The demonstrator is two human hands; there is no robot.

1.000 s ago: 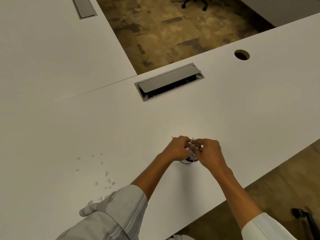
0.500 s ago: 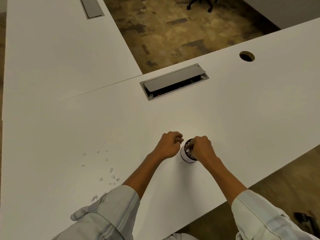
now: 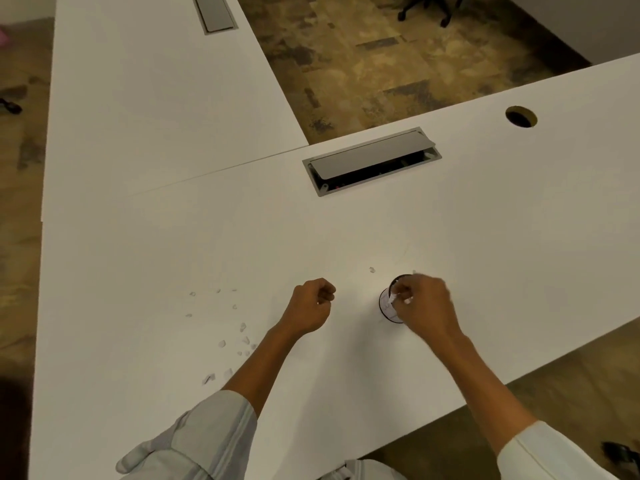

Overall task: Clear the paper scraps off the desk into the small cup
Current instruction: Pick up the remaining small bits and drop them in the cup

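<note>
The small cup (image 3: 387,304), white with a dark rim, stands on the white desk (image 3: 346,237) near its front edge. My right hand (image 3: 424,306) is curled over the cup's right side, pinching small white paper scraps at the rim. My left hand (image 3: 311,306) is a loose fist on the desk to the cup's left, apart from it, with a tiny white fleck showing at the fingers. Several paper scraps (image 3: 242,327) lie scattered on the desk left of my left forearm. One scrap (image 3: 372,270) lies just behind the cup.
A grey cable hatch (image 3: 372,161), half open, is set into the desk behind the hands. A round cable hole (image 3: 520,116) lies far right. A second white desk (image 3: 156,98) joins at the left. The desk's front edge runs close behind my right forearm.
My hands, joined over the cup a second ago, have parted. The left hand moved left away from the cup; the right hand stayed at the rim.
</note>
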